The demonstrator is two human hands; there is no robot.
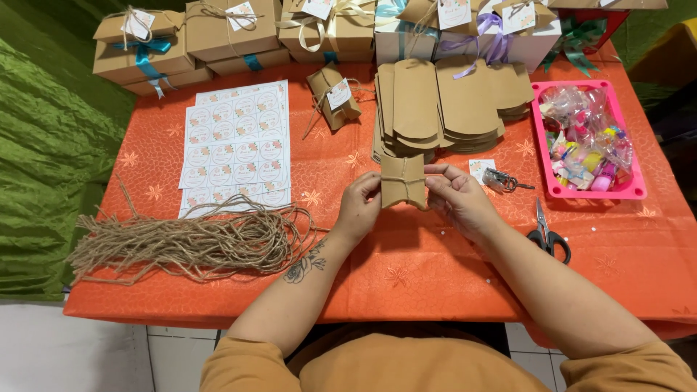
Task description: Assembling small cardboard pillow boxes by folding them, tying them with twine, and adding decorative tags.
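The little brown pillow box [403,181] sits up in the air between two hands, just above the orange tablecloth [435,268]. Thin brown string is tied around it, up and down and side to side. The left hand [359,208] holds the box on its left edge, with the fingers curled around that side. The right hand [459,197] holds the right edge, with the fingertips pinching near the string. So the box is right in the middle, touching both hands.

Just behind the box lies a stack of flat brown boxes [443,109] that are not folded yet. One finished pillow box with a tag [334,96] lies near them. To the left is a sheet of round stickers [236,145], and in front of it a big messy pile of brown string [189,243]. To the right, near the right hand, lie a small paper tag [479,168] and a little metal hole punch [502,181]. Black scissors [549,234] rest further right. A pink tray [539,138] holds bags of colourful small things. At the far edge of the table stand wrapped gift boxes with ribbons [239,33].
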